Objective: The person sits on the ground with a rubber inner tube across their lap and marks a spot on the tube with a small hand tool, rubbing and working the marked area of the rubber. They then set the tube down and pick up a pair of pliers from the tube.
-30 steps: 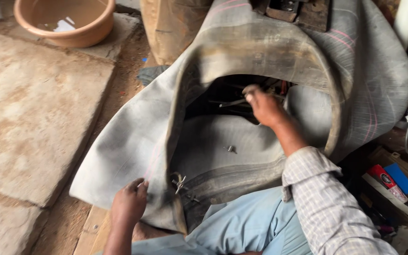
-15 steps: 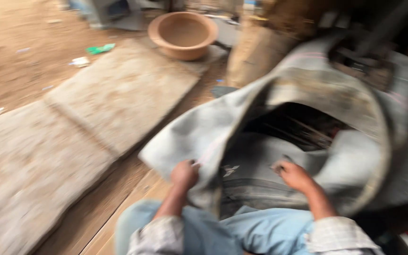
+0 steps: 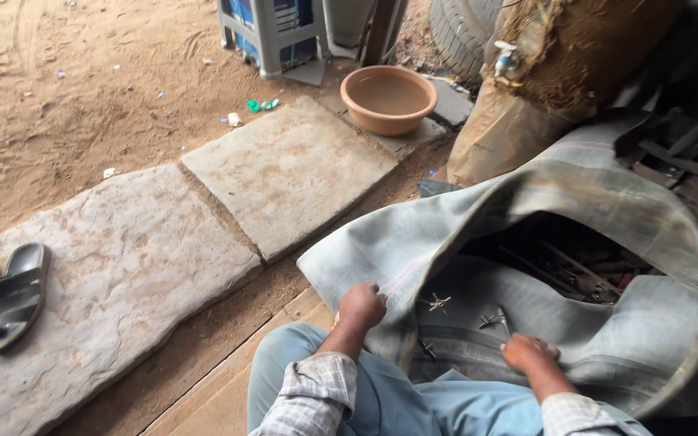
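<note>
left hand [image 3: 363,306] fisted on grey inner tube [image 3: 414,242] edge | right hand [image 3: 529,353] pressed flat on tube | judgement: keep rubber taut near metal clips [image 3: 438,303]

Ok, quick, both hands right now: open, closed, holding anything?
Left hand: closed, gripping the edge of the grey inner tube.
Right hand: resting on the tube; grip cannot be told.
</note>
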